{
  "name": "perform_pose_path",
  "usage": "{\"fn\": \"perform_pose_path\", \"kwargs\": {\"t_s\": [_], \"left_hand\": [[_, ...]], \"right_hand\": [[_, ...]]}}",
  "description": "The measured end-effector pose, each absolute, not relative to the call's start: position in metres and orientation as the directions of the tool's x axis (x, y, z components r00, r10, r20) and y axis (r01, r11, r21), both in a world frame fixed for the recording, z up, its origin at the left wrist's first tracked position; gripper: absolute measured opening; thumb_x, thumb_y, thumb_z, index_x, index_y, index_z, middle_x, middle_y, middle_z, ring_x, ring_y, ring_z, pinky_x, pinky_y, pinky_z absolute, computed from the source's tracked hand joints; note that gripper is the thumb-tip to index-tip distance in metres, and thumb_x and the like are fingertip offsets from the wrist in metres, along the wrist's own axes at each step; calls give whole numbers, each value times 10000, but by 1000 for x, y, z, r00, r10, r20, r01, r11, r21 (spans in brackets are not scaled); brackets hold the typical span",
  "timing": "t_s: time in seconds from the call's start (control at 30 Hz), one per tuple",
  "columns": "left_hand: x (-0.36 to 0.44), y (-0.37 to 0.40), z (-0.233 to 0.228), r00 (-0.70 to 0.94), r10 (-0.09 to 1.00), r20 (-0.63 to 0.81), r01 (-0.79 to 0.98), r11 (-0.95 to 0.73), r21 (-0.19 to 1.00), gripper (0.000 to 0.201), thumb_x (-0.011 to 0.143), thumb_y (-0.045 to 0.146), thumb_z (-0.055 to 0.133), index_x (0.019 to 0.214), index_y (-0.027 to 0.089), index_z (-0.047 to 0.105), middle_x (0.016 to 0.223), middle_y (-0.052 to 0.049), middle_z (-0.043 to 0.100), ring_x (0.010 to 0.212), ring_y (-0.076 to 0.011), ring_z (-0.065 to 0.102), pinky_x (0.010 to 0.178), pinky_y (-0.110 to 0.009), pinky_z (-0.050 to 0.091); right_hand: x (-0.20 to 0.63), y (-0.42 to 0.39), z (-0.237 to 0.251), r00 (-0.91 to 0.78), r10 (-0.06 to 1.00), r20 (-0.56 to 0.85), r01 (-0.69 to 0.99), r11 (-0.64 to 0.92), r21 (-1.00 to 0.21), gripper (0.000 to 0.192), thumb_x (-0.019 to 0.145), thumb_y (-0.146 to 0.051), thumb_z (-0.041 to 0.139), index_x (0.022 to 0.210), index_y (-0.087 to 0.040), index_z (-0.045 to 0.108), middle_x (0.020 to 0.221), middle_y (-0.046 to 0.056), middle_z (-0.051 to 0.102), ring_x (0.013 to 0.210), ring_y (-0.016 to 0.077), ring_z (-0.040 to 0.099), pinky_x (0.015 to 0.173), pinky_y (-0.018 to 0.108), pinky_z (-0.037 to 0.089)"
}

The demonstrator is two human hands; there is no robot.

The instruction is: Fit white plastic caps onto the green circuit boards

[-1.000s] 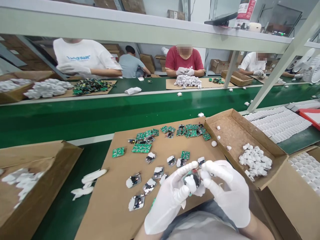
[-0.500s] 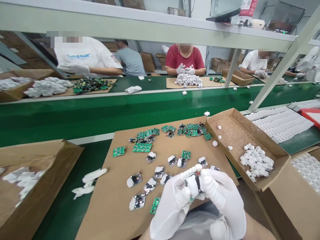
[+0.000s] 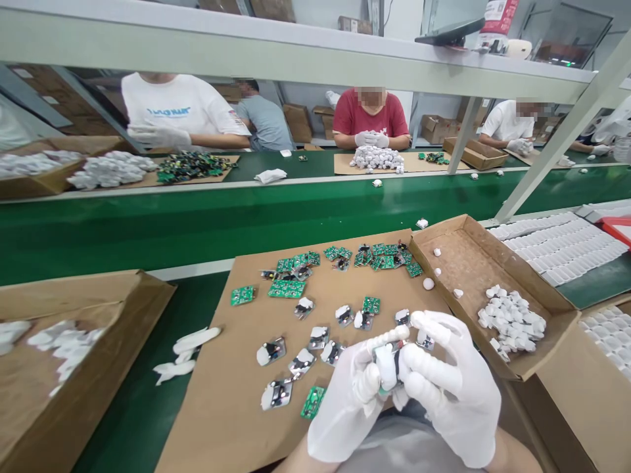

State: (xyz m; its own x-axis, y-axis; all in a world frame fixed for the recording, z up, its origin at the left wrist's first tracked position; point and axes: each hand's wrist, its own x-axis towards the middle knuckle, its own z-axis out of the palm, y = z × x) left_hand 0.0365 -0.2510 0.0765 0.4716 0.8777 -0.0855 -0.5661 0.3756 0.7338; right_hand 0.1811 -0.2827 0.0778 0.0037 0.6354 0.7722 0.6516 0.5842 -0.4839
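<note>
Above the brown cardboard sheet, the gloved left hand and gloved right hand both pinched one small white-and-green charger assembly between them, its long axis near-vertical.

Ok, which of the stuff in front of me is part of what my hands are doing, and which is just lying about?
In hand:
left hand and right hand, pinching one small white-and-dark part
assembled parts on the cardboard sheet
green circuit boards
white pieces in the open box

Lying about:
spare white glove
conveyor belt
trays of white shells
</note>
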Motion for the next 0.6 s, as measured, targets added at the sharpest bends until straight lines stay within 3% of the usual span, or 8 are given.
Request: {"fn": "perform_pose_path", "kwargs": {"t_s": [0.1,0.2,0.33,0.43,0.6], "left_hand": [[34,-250,74,503,862,-62,-552,376,744,418,661,591,821,788,196,776,542,58,348,486,-100,382,509,-267,381],[32,-247,71,516,856,-42,-521,352,777,441,672,612,803,698,175,748,546,44,369,534,-113,378,546,-275,398],[34,-246,70,538,841,-54,-504,373,779,487,687,620,789,859,164,787,542,47,378,529,-110,369,545,-273,414],[37,-247,71,571,817,-82,-500,425,754,564,644,633,811,944,156,796,502,47,413,479,-108,406,493,-262,386],[40,-247,74,559,821,-120,-477,436,763,585,632,600,837,978,130,791,602,-6,538,537,-121,470,519,-259,401]], "right_hand": [[178,-277,76,-43,658,752,602,618,-505,229,907,-207,662,1112,-293,718,1270,93,682,1135,255,619,905,438,571],[179,-273,77,-83,650,755,556,659,-506,190,895,-252,691,1078,-291,725,1198,84,721,1074,241,648,881,412,580],[187,-276,78,-101,725,681,509,626,-591,204,909,-362,676,1094,-311,748,1252,83,701,1069,263,658,875,431,581],[189,-279,80,-6,773,634,405,581,-705,206,952,-358,614,1098,-330,757,1286,73,683,1086,260,667,861,416,598],[179,-277,82,26,718,696,521,584,-622,110,911,-264,676,970,-284,767,1133,81,728,1040,248,673,854,407,602]]}}
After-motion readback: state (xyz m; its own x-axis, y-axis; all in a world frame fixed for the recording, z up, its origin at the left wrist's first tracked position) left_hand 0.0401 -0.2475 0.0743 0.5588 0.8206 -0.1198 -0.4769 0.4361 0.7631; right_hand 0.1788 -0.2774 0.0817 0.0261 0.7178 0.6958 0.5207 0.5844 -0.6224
